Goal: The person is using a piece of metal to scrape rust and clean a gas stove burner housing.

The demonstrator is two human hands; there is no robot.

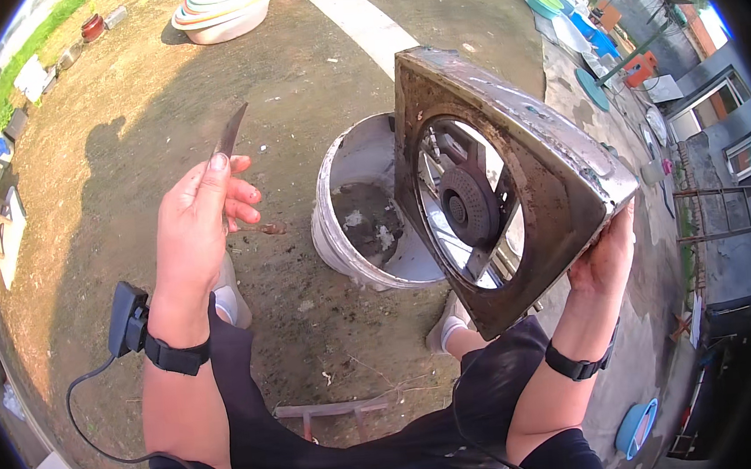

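Observation:
My left hand is closed around a narrow dark blade, likely a knife, whose tip points up and away. Its handle is hidden in my fist. At the right, my right hand grips the lower right corner of a grimy square metal casing, tilted on edge. Through the casing's round opening shows a dark, round, burner-like part on a bracket. Behind the casing's left edge stands a white bucket with dirty residue and pale flecks at its bottom. The casing partly hides the bucket.
A low stool-like frame is between my legs. Stacked basins lie at the far left, beyond the bucket. Along the right stand a green pole stand, more basins and a building wall. A blue basin lies near right.

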